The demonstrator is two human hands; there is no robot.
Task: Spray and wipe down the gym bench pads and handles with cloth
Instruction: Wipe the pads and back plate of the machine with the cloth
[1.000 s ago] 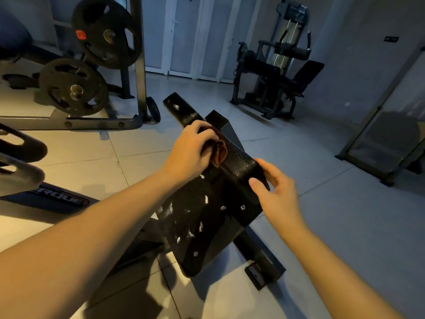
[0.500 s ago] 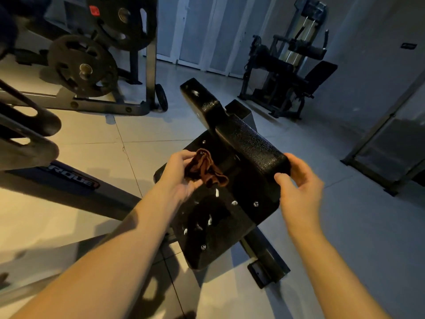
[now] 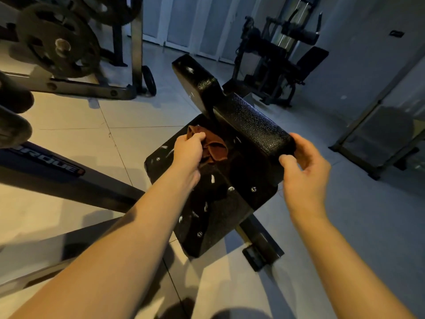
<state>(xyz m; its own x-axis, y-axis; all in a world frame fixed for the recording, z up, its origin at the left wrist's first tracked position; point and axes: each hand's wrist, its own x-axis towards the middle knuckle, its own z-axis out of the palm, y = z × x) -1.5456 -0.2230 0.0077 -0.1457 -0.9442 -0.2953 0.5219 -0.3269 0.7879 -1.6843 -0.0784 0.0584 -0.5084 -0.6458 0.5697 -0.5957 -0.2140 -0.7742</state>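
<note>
The fingers [image 3: 195, 138] of the left hand [image 3: 187, 150] are curled tight around a bunched brown cloth [image 3: 212, 147], pressing it onto the black pad [image 3: 207, 203] at its far end, just beside the textured black roller pad [image 3: 250, 125] that slants across it. The right hand's [image 3: 305, 171] fingers [image 3: 301, 146] are spread in a loose half-curl around the near end of that roller pad, thumb under it and fingertips on or just off its end face; whether they truly grip it cannot be told.

Against half a second ago, the left hand has carried the cloth farther up the pad, toward the foot of the roller pad, and the cloth sits more under the knuckles than hanging free. The right hand has closed in on the roller pad's end, where before it was just short of it.

Counted: two bare hands, one cloth, one flat pad with several white scuffs and four screws showing, one roller pad. Behind it a second black upright pad [image 3: 193, 77] rises. To the left stand two weight plates [image 3: 57, 42] on a rack and two dark rollers [image 3: 13, 116] at the edge; one exercise machine [image 3: 276, 56] stands far back on the tiled floor [image 3: 80, 116].
</note>
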